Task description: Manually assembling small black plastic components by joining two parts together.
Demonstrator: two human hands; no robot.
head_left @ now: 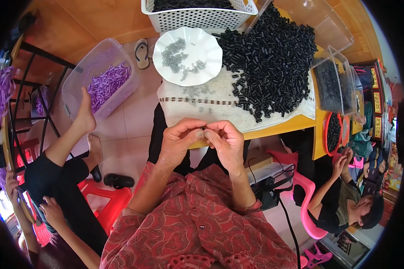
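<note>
My left hand (177, 140) and my right hand (225, 142) meet at the table's near edge. Thumbs and forefingers of both pinch a small dark piece (204, 128), mostly hidden by the fingertips. Beyond them, a white scalloped plate (197, 38) holds small clear tubes (175, 54), and more clear pieces (197, 92) lie loose on the white cloth (170, 96). To the right of the plate spreads a large heap of short black tubes (274, 62).
A white perforated basket (202, 20) of black pieces stands behind the plate. On the floor at left sits a clear bin (72, 89) with purple pieces. A person's bare leg (72, 134) is at left; another person (345, 197) works at right, near a red basket (327, 145).
</note>
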